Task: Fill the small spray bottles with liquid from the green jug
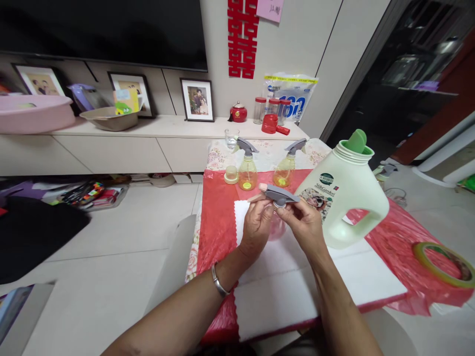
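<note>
Both hands meet over the table around a small pink spray bottle point(276, 228) topped by a grey trigger head point(279, 194). My left hand point(256, 226) wraps round the bottle's left side, a metal bracelet on its wrist. My right hand point(304, 222) pinches the grey trigger head's collar from the right. The bottle is mostly hidden behind the fingers. Just to the right stands a large pale green detergent jug point(345, 195) with its mouth uncapped and a green funnel-like piece in it.
Two yellow spray bottles point(247, 170) point(285, 168) with grey triggers and a small cap point(230, 174) stand further back on the red plastic sheet point(217, 217). A white cloth point(297, 282) lies near me. A roll of green tape point(443, 264) sits at right. A low cabinet point(148, 143) runs behind.
</note>
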Action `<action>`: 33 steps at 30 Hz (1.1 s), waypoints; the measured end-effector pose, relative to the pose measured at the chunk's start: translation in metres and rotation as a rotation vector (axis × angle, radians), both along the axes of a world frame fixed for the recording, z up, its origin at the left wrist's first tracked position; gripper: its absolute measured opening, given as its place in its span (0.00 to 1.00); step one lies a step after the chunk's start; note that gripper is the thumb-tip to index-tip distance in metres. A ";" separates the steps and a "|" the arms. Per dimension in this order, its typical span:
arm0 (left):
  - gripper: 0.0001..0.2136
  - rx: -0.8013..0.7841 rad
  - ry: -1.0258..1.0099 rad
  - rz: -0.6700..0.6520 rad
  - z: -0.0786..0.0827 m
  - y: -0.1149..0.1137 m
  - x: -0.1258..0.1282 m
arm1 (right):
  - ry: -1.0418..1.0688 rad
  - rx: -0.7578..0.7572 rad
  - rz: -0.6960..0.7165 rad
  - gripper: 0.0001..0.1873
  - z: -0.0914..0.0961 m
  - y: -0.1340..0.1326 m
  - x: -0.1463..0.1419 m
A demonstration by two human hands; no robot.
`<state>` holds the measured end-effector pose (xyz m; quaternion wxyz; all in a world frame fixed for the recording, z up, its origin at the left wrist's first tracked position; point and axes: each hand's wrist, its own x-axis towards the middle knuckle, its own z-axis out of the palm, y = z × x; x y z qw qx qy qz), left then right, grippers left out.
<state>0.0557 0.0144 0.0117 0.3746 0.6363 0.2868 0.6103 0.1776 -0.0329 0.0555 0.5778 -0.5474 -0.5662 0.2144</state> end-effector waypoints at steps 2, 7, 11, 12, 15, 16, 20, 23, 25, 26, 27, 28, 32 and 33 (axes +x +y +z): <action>0.11 0.005 0.006 -0.012 0.002 -0.001 -0.001 | 0.016 -0.008 -0.029 0.18 -0.001 0.000 -0.003; 0.13 0.045 -0.029 -0.055 0.001 -0.003 -0.003 | 0.051 -0.025 -0.085 0.22 0.001 0.001 -0.010; 0.13 0.072 -0.026 -0.043 -0.003 -0.004 -0.002 | 0.053 -0.036 -0.121 0.24 0.003 0.000 -0.013; 0.13 0.084 -0.019 -0.031 -0.003 -0.005 -0.001 | 0.048 -0.038 -0.127 0.24 0.004 0.000 -0.014; 0.13 0.119 0.012 0.003 -0.004 -0.005 0.000 | 0.013 -0.036 -0.112 0.23 0.005 -0.002 -0.012; 0.13 0.131 0.020 0.009 -0.003 -0.005 0.001 | -0.005 -0.035 -0.093 0.23 0.006 -0.002 -0.011; 0.13 0.147 0.022 0.046 -0.003 -0.005 0.002 | -0.093 -0.027 0.012 0.20 0.007 -0.005 -0.002; 0.13 0.147 0.025 0.062 -0.004 -0.006 0.003 | -0.130 -0.004 0.037 0.18 0.007 -0.004 0.004; 0.14 0.145 0.031 0.055 -0.004 -0.007 0.003 | -0.139 0.019 0.012 0.18 0.006 -0.004 0.004; 0.14 0.139 0.035 0.045 -0.003 -0.007 0.003 | -0.142 0.031 -0.008 0.19 0.006 -0.003 0.003; 0.15 0.129 0.039 0.030 -0.002 -0.008 0.002 | -0.144 0.042 -0.029 0.19 0.006 -0.003 0.002; 0.15 0.116 0.042 0.006 -0.001 -0.008 0.001 | -0.146 0.052 -0.052 0.20 0.005 -0.003 0.000; 0.18 0.025 -0.017 -0.141 0.007 -0.011 -0.005 | -0.165 0.078 -0.137 0.20 0.004 -0.001 -0.005; 0.18 -0.012 -0.040 -0.184 0.010 -0.012 -0.007 | -0.171 0.081 -0.155 0.20 0.004 -0.001 -0.006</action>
